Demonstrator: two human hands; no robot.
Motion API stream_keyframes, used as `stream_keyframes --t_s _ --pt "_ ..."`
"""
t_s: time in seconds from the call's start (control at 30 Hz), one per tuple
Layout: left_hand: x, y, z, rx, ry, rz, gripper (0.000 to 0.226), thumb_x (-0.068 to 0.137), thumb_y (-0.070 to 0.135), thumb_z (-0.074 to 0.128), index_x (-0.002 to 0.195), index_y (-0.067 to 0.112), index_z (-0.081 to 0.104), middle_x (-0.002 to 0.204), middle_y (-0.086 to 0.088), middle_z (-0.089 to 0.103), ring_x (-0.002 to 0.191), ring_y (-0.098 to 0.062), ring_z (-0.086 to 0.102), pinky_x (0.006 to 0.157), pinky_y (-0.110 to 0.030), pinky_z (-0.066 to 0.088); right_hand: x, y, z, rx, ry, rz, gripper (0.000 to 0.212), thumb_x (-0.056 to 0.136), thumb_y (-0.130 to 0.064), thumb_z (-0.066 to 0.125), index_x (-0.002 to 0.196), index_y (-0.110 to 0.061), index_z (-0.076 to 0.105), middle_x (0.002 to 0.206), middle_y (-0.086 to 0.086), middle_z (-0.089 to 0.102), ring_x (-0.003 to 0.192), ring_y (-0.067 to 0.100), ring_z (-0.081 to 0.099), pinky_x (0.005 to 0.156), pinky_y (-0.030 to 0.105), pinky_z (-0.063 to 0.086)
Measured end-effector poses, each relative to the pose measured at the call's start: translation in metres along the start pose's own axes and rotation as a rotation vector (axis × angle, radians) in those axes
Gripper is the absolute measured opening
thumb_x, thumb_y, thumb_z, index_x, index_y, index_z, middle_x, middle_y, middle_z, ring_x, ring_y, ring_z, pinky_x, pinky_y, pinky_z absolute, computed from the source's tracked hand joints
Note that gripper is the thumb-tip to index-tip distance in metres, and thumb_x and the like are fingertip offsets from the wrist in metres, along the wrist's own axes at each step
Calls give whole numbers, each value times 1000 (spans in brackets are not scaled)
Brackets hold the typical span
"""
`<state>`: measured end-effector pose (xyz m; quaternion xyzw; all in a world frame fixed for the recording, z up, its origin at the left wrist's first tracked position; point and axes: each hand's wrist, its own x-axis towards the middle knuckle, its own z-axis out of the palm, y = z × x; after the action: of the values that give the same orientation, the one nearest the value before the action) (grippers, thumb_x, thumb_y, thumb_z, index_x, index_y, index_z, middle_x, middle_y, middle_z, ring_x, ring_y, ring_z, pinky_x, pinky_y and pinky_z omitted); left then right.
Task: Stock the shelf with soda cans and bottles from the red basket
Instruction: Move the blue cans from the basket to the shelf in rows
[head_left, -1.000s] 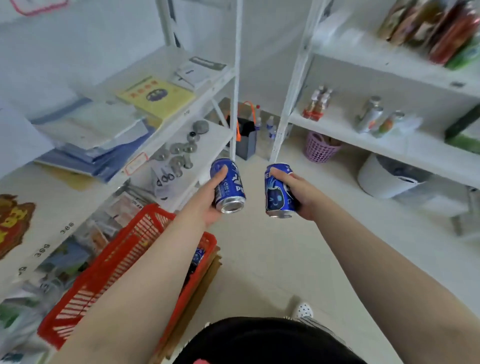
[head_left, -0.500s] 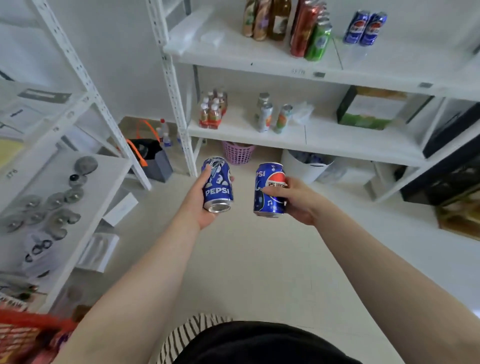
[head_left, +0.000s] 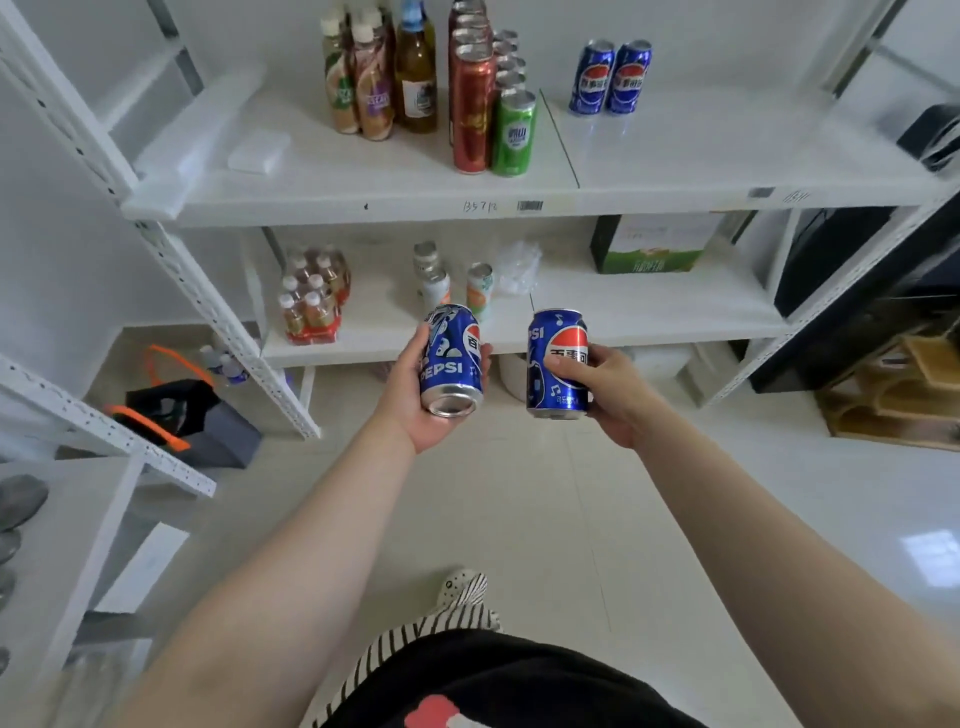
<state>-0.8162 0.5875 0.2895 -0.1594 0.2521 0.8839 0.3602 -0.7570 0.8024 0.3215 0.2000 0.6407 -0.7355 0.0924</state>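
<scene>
My left hand (head_left: 410, 400) grips a blue Pepsi can (head_left: 451, 358), tilted with its base toward me. My right hand (head_left: 608, 389) grips a second blue Pepsi can (head_left: 557, 364), held upright. Both cans hang in the air in front of the white shelf unit (head_left: 363, 208). On its upper board stand two more blue Pepsi cans (head_left: 610, 78), a row of red cans (head_left: 471, 114), a green can (head_left: 513, 132) and several brown bottles (head_left: 374, 78). The red basket is out of view.
The lower board holds a pack of small bottles (head_left: 311, 301), a few cans (head_left: 436, 280) and a green and white box (head_left: 654, 244). A dark bag with orange handles (head_left: 176, 410) sits on the floor at left. Another white rack (head_left: 62, 519) stands near left.
My view has swung right, from the red basket and the side rack to the drinks shelf. Both hands still hold their cans and have come nearer to the shelf.
</scene>
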Motion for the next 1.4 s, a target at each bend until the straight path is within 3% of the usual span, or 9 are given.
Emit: stream_keyframes --t_s 0.13,0.3,0.53,0.77,0.87,0.97,1.07,1.23,1.4 --pt "62 40 48 119 -41 -29 81 58 48 85 121 4 60 104 -15 69 91 -25 67 80 -37 56 48 -50 -25 17 90 -23 51 66 -24 82 110 -12 61 98 4 73 81 16 73 65 30 58" --pt "131 63 114 321 -120 10 87 32 41 95 106 8 64 85 -9 72 75 -21 70 78 -36 57 105 -102 -64 51 159 -88 69 55 -30 85 115 -9 59 92 2 74 77 15 74 61 30 57" --pt "245 64 191 339 -123 65 49 80 40 65 120 10 62 110 -12 68 93 -25 66 84 -39 53 200 -156 -146 30 142 -134 82 53 -32 85 125 -8 55 105 7 70 88 20 71 72 35 57" --pt "342 61 258 434 -23 208 65 67 45 72 121 13 59 106 -10 71 87 -18 70 70 -30 57 299 -214 -236 -15 68 -183 47 71 -15 82 113 -10 60 99 5 71 81 15 72 65 31 58" --pt "377 62 278 506 36 263 57 70 44 69 118 14 61 104 -5 73 89 -16 70 77 -33 55 338 -235 -261 -65 54 -189 54 68 -7 83 116 -9 57 105 8 69 87 21 70 68 33 58" --pt "403 67 284 614 89 327 37 83 35 64 114 15 61 91 -1 75 83 -16 70 69 -32 56 370 -246 -271 -129 56 -198 62 66 -5 84 120 -10 54 113 10 65 98 25 65 77 38 57" --pt "424 73 280 679 108 414 28 88 21 62 116 14 59 98 -2 72 85 -15 70 73 -35 57 397 -248 -276 -174 60 -235 65 64 -5 85 120 -12 52 116 9 64 101 25 64 82 39 56" --pt "451 91 280 859 171 533 41 81 5 69 119 15 57 112 -5 67 100 -21 65 83 -38 53 430 -250 -269 -162 63 -319 71 62 -1 85 123 -12 49 114 4 64 100 19 64 83 34 55" --pt "477 111 277 1039 215 582 63 65 3 81 120 22 57 111 12 67 103 0 63 85 -21 48 453 -252 -265 -192 6 -422 76 63 0 83 125 -21 45 113 -6 63 95 2 64 68 16 53"
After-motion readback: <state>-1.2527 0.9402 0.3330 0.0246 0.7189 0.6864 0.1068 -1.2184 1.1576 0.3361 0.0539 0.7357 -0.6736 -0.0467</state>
